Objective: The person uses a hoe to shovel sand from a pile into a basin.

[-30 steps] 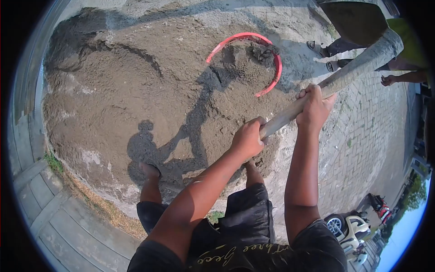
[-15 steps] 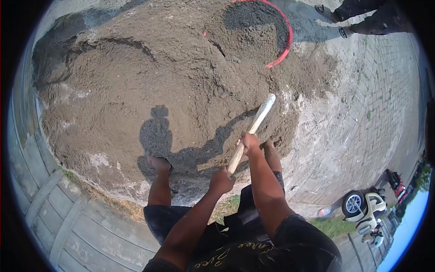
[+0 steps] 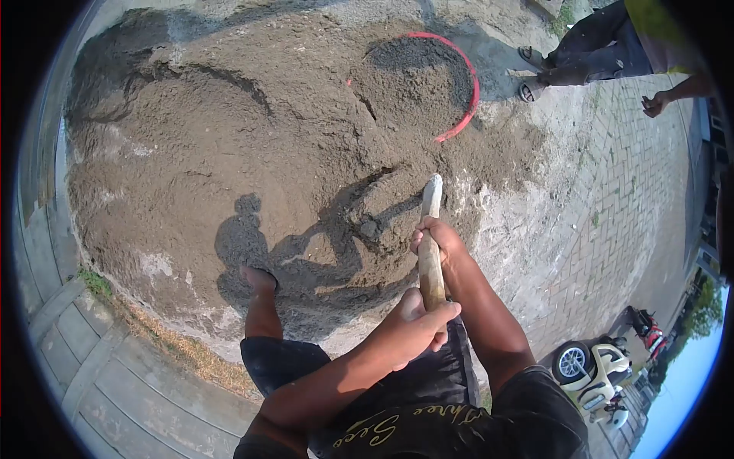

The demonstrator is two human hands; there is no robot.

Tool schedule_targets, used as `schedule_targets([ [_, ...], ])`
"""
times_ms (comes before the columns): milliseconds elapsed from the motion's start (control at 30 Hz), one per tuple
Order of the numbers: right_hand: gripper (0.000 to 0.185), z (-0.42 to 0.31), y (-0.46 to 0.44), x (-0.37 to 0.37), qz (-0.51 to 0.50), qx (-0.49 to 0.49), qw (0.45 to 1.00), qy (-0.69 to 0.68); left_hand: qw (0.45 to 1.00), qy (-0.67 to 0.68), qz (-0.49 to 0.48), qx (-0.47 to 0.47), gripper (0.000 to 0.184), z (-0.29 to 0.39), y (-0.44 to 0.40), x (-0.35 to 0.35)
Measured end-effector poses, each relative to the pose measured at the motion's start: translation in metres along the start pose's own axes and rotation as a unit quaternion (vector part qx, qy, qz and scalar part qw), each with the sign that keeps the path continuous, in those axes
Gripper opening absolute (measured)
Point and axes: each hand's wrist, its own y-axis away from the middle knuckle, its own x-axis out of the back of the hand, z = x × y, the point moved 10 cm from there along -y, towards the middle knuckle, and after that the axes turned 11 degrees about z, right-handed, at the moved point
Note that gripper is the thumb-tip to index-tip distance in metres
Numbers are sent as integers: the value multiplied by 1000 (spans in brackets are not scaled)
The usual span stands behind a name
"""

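Observation:
A thick wooden handle [image 3: 431,264] points away from my body, its pale far end over the sand pile [image 3: 290,145]. My right hand [image 3: 439,239] is wrapped round the handle near its middle. Lower down, my left hand [image 3: 413,325] is at the handle's near end, thumb stretched along it and fingers curled beneath. The blade is not visible. Beyond the handle, a red curved rim [image 3: 472,80] surrounds a mound of dark and brown sand. My bare foot [image 3: 260,279] stands on the pile at the left.
Another person [image 3: 600,46] in dark trousers and sandals stands at the upper right, one hand [image 3: 655,104] hanging down. Block paving [image 3: 612,199] runs along the right, with a parked scooter [image 3: 600,371] at the lower right. Concrete slabs [image 3: 153,398] lie at the lower left.
The tool swung down from its raised position at the upper right, and its handle is now more upright in view. Sand now fills the red rim more. Both hands stayed on the handle.

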Motion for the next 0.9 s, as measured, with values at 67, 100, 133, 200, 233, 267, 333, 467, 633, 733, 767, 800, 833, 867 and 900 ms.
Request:
schedule_targets([
  [67,23,-3,50,-14,-25,11,1000,-11,998,-35,-49,18,33,11,53,-8],
  [100,19,-10,84,-20,-11,73,997,16,994,-68,-88,23,41,3,73,-5],
  [133,15,-15,116,-28,1,136,990,41,986,-104,-125,26,48,-8,92,1],
  [200,26,-15,166,-41,27,255,965,45,932,-288,-160,-149,57,-16,103,28],
  [233,33,-8,170,-43,30,287,956,51,925,-322,-126,-156,59,-36,98,56],
  [267,35,-5,166,-45,26,333,940,66,917,-353,-91,-160,62,-46,86,78],
  [333,35,-6,144,-49,38,378,921,91,809,-576,8,-114,68,-65,32,129],
  [467,35,-67,120,-67,45,496,867,32,742,-574,196,-284,55,-21,-89,148],
  [633,34,-134,229,-92,-3,611,791,22,803,-414,216,-371,39,54,-106,71],
  [733,35,-130,267,-98,-58,611,789,29,835,-308,177,-420,29,74,-46,39],
  [767,36,-119,271,-101,-74,585,806,43,837,-303,207,-406,29,61,-31,49],
  [800,43,-105,269,-103,-82,577,811,54,839,-296,237,-391,30,44,-14,60],
  [833,48,-88,257,-101,-76,555,822,104,839,-271,256,-396,31,21,-2,72],
  [867,49,-67,236,-98,-98,539,819,172,841,-266,277,-381,30,-5,10,84],
  [900,51,-37,215,-95,-121,445,860,216,843,-260,298,-365,28,-32,22,96],
])
